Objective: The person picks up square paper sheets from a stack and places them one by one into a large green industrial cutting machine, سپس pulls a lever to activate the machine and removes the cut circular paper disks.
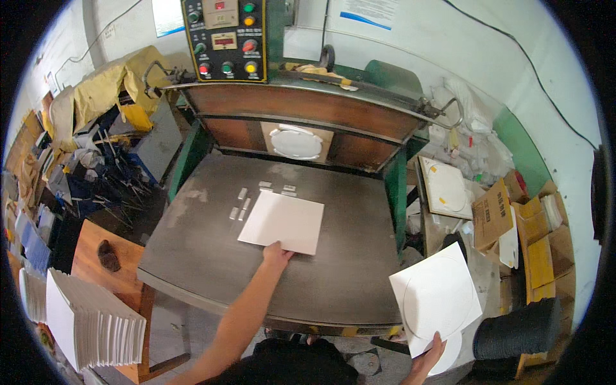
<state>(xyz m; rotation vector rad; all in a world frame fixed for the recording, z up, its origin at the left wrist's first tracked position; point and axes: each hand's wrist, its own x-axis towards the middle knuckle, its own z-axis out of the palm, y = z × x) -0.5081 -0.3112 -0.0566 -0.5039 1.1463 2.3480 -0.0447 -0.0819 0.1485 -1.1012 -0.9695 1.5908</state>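
My left hand (277, 253) grips the near edge of a plain white square board (285, 221), thumb on top. That board lies on or just over the grey metal bed (346, 276) of a press. Small pale blocks (242, 192) sit in a loose arc on the bed beside its far left corner. Off to the right of the bed, my right hand (435, 353) pinches the lower corner of another white square board (436, 295), which bears a large circular outline. Partly hidden below that board is a white round-edged piece (449, 354).
The raised press plate (244, 102) carries a white round form (296, 142) under a control panel (224, 38). A stack of white boards (96, 324) stands left by an orange wooden table (122, 253). Cartons (494, 215) and a black ribbed roll (516, 330) lie right.
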